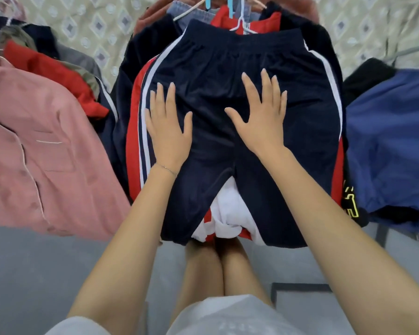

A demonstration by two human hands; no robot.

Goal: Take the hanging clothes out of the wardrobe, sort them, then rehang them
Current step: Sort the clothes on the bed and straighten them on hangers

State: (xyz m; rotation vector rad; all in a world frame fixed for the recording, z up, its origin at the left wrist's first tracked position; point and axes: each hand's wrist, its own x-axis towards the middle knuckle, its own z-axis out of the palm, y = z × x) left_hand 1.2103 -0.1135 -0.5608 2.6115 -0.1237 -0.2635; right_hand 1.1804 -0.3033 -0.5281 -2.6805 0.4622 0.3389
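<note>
Navy shorts [211, 68] with white side stripes and red panels lie flat on top of a pile of clothes in the middle of the view. My left hand [167, 126] presses flat on the left half of the shorts, fingers straight and spread. My right hand [261, 117] lies flat on the right half, fingers spread too. Under the shorts a white and red garment [230, 213] sticks out at the near edge. White and blue hangers [235, 18] poke out behind the waistband, over red and denim clothes.
A pink buttoned shirt [34, 151] lies at the left, with red [56, 73] and grey clothes behind it. A blue garment [392, 141] lies at the right over black clothes. A patterned cover [92, 22] spreads behind. Grey floor and my legs are below.
</note>
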